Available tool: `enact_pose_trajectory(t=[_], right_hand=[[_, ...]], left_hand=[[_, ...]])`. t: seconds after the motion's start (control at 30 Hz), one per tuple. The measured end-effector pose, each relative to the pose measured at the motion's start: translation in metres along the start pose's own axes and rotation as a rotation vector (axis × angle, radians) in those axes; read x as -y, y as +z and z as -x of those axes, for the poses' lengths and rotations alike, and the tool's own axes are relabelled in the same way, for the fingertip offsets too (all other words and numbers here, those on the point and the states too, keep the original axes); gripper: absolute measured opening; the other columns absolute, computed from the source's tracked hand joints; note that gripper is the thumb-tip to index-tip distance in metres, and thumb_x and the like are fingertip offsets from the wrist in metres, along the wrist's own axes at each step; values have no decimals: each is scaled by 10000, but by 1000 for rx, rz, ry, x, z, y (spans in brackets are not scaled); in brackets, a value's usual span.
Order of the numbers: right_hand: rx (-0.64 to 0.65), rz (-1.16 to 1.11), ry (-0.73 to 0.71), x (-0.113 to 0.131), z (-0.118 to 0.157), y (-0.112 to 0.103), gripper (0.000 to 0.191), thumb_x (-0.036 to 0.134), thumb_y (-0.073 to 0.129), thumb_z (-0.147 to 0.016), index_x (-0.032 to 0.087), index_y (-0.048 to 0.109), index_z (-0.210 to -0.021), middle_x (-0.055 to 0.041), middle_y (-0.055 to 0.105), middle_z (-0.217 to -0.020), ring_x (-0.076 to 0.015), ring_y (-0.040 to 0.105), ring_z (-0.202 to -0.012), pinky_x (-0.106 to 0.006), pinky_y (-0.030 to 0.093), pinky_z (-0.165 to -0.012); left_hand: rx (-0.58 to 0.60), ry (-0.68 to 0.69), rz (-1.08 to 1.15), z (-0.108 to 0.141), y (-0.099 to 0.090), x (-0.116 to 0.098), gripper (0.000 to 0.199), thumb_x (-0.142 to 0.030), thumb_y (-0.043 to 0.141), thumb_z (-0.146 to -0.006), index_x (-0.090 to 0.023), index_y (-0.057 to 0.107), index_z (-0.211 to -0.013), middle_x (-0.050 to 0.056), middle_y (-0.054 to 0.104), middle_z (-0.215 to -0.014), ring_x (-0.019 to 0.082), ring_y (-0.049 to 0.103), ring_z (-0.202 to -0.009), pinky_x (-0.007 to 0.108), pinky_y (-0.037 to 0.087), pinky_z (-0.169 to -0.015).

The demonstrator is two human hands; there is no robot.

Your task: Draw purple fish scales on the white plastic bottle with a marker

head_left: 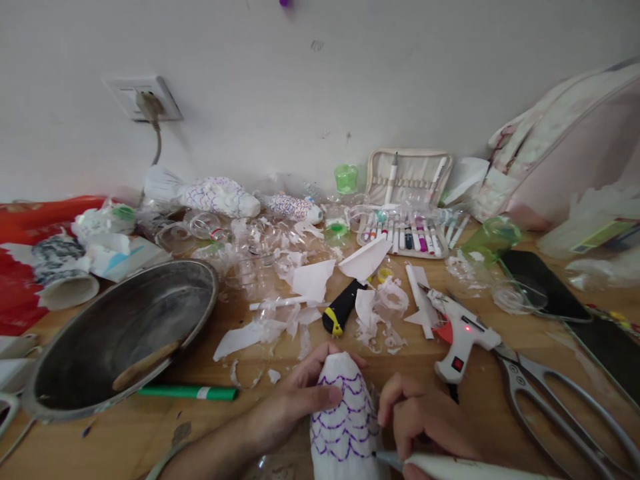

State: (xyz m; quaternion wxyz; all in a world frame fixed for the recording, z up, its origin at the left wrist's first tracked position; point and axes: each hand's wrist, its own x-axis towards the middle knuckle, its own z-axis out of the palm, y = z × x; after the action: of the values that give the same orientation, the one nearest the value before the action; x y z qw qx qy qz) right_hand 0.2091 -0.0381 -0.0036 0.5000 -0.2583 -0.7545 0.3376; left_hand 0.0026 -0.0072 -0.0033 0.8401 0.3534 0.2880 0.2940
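A white rounded piece (345, 420) with rows of purple scale-like curves stands at the bottom centre. My left hand (305, 393) grips it from the left, thumb across its front. On the right, my right hand (425, 420) is closed on a white marker (465, 467), whose grey tip touches the piece's lower right side. Two similar fish shapes with drawn scales, one larger (220, 197) and one smaller (293, 208), lie at the back by the wall.
A metal bowl (125, 333) and green marker (215, 393) are left. Paper scraps (313, 280) and a black-yellow cutter (344, 307) lie ahead. Rightward are a glue gun (465, 340), large scissors (555, 413) and phone (545, 287). A marker case (410, 177) and backpack (565, 147) stand behind.
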Motion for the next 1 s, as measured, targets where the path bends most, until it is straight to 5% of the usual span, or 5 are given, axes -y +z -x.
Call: enact_pose_trajectory(t=[0.17,0.33,0.63,1.0], right_hand=[[58,-20,101,4,3,3,318,423,438,-923,195,538,-725,5,487,-639,-155,579,-645,-233,415,-511],[-54,74,206,16,3,7,295,434,407,-928,223,463,-730,-3,515,-744,-129,524,-593,-230,373,-481],[-87,116,191,17,-1,7,304,425,393,-929,222,441,-708,0,528,-705,-134,514,-587,-245,354,-505],[-170,-125,182,19,-1,9,230,398,457,-917,226,490,-769,-23,608,-702,-160,591,-619,-243,436,-539]], left_hand=[[-13,-10,-23,0,0,-2,372,-318,729,-690,-214,593,-1021,26,592,-1001,141,561,-821,256,429,-719],[-6,-13,-24,0,1,-3,374,-318,723,-691,-212,597,-1027,26,598,-938,147,567,-792,264,433,-716],[-6,-32,-25,2,1,-4,406,-323,728,-680,-212,605,-1051,15,609,-892,139,573,-768,257,432,-703],[21,10,186,2,11,-7,278,-205,747,-644,-201,625,-895,38,624,-1168,185,620,-936,294,447,-804]])
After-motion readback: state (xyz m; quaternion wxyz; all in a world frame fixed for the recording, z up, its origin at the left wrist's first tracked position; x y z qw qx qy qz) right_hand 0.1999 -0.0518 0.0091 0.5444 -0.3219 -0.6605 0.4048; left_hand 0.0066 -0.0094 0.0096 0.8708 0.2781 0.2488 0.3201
